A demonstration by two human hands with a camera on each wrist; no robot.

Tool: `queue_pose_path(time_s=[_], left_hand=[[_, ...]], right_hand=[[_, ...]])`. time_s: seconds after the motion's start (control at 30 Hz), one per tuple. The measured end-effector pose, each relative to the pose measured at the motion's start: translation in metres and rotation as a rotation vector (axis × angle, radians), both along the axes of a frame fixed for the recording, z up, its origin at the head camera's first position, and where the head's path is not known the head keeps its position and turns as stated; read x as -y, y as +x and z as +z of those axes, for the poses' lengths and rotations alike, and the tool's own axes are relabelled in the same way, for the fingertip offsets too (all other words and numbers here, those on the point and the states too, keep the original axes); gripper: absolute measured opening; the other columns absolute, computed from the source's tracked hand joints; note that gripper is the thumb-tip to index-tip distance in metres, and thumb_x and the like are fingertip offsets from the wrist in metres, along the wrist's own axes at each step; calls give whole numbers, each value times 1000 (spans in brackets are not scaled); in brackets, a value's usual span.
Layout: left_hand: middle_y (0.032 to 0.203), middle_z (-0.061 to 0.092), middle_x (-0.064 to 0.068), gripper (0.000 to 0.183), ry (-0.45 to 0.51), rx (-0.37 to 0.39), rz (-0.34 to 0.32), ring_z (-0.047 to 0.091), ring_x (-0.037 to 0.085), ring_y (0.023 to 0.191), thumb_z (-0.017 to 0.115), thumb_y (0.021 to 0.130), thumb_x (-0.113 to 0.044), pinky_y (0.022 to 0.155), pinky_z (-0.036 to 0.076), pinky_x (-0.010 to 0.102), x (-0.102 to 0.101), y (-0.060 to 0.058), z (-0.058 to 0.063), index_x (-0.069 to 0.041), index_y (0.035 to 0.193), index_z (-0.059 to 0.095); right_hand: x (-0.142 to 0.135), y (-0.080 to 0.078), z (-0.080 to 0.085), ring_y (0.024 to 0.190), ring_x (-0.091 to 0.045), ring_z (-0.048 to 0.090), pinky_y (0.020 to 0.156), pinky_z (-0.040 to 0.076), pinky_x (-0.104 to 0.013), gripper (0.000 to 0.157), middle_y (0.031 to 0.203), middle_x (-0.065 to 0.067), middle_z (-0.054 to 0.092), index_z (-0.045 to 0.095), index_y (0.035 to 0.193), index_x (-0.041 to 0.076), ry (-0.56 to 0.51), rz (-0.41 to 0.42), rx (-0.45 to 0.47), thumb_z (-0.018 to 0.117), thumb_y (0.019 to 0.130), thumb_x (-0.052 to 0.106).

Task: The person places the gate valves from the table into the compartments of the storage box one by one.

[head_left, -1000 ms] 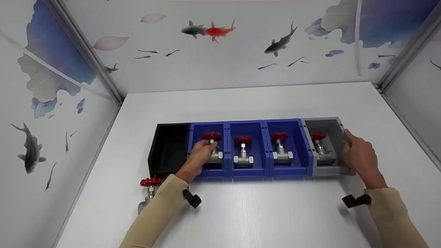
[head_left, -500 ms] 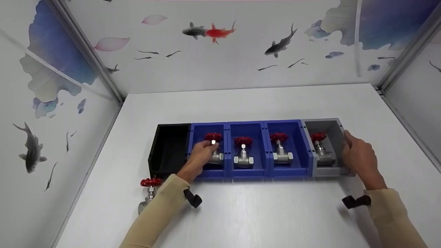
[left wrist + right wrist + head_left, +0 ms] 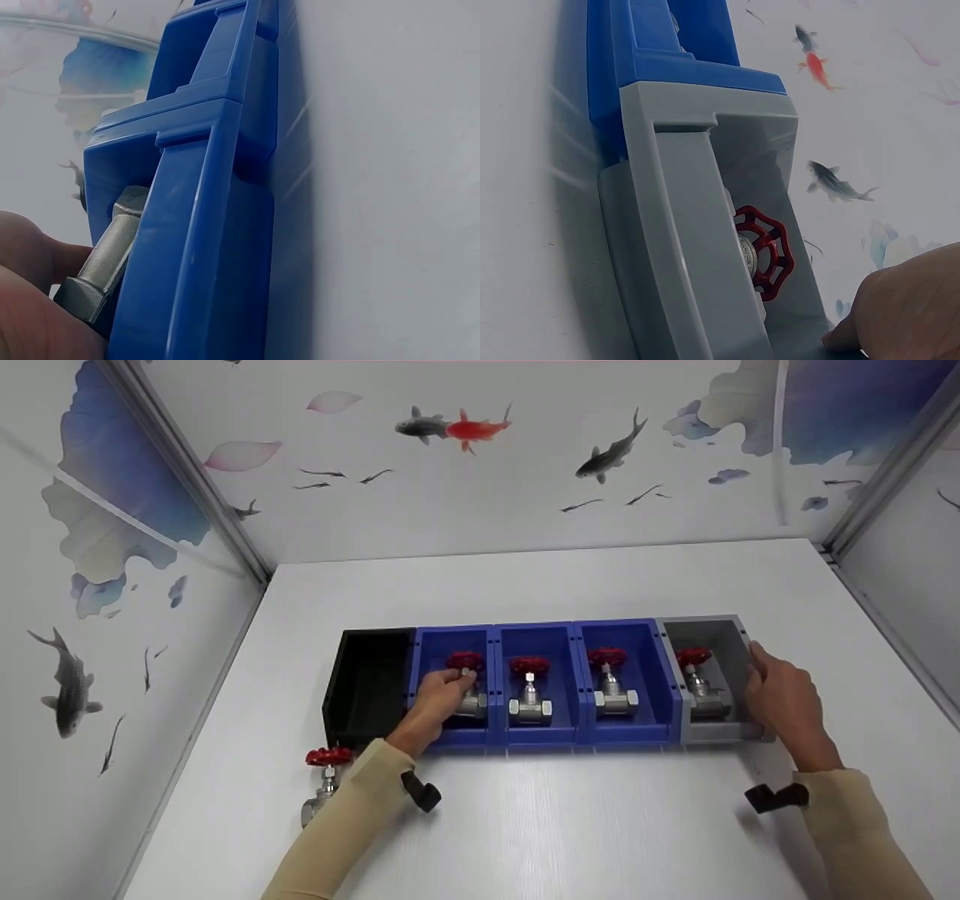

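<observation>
My left hand [image 3: 437, 697] reaches into the leftmost blue bin [image 3: 454, 739] and grips a valve by its stem, just below the red handwheel [image 3: 465, 660]. The valve's steel body [image 3: 109, 255] shows in the left wrist view, inside the bin, with fingers beside it. At the other end of the row, my right hand [image 3: 786, 705] holds the right side wall of the grey bin [image 3: 720, 731]; its far fingers are hidden. A valve with a red handwheel [image 3: 765, 253] sits in that grey bin. The other blue bins hold one valve each: a middle valve [image 3: 530, 697] and a right valve [image 3: 613, 690].
A black bin [image 3: 371, 682] with nothing visible inside ends the row on the left. In front of it, another valve [image 3: 326, 780] stands on the white table [image 3: 570, 825], partly behind my left sleeve. Printed walls [image 3: 525, 495] enclose the table's back and sides.
My left hand and the valve in it have shifted very slightly to the right within the blue bin. The right hand stays on the grey bin.
</observation>
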State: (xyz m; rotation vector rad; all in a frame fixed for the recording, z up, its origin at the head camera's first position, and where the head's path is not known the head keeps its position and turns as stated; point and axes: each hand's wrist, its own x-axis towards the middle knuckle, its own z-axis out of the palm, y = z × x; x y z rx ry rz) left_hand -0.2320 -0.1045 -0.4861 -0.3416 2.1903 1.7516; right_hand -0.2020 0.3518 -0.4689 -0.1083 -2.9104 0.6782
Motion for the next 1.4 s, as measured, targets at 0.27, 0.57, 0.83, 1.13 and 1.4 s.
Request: queue_pose_path(time_s=[0.27,0.57,0.83,1.13,1.4], left_hand=[[113,62,7,33,-9,2,-6,52,24,109,55,102,-29,100,41,44,1,0,-1,-4,120,65],[107,60,4,29,-29,-9,-15,51,22,104,55,102,-28,94,41,41,2,0,-5,-5,113,67],[116,62,7,31,-55,-39,-26,52,22,108,55,102,-28,96,43,41,0,1,-6,-4,118,67],[128,60,10,39,-75,-49,-27,52,23,118,55,102,-28,102,42,44,-1,1,-10,-1,129,61],[122,62,11,38,-81,-68,-17,54,22,109,55,102,-26,95,45,41,-2,2,-9,1,128,61]], right_hand=[[0,0,0,75,-37,51,57,38,-40,47,131,-42,46,37,147,-7,1,-3,14,40,104,12],[-1,0,0,71,-35,50,54,36,-38,46,129,-44,46,38,146,-7,-4,3,7,40,104,12],[-1,0,1,70,-35,50,52,35,-37,48,129,-44,47,37,147,-7,-4,1,17,40,102,9],[-3,-2,1,70,-35,50,51,36,-37,50,129,-44,45,34,148,-7,0,-7,50,40,100,8],[-3,-1,1,73,-36,50,52,35,-36,50,132,-43,44,33,149,-5,-5,-9,61,40,102,10]])
